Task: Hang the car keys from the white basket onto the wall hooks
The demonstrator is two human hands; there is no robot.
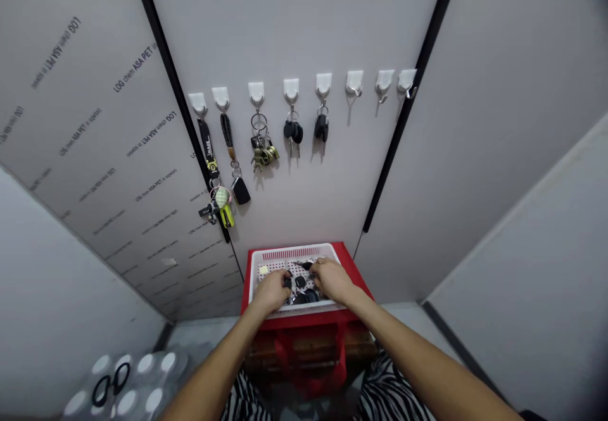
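Both my hands reach into a white plastic basket (294,254) that holds several black-headed keys and key fobs. At its left side, my left hand (272,291) is closed, with a black key (287,280) at its thumb and fingertips. My right hand (331,279) is pinched at the right side, its fingertips touching a black-headed key (306,266); what exactly lies between them is partly hidden. A small black fob (300,282) lies between the hands, and larger dark fobs (311,295) lie near the front wall.
Under the basket is a red box (354,269). On the wall ahead, white hooks (291,88) form a row; several carry key bunches (264,152), and three at the right (354,82) hold nothing. Scissors (111,384) rest on wrapped bottles (154,400) at lower left.
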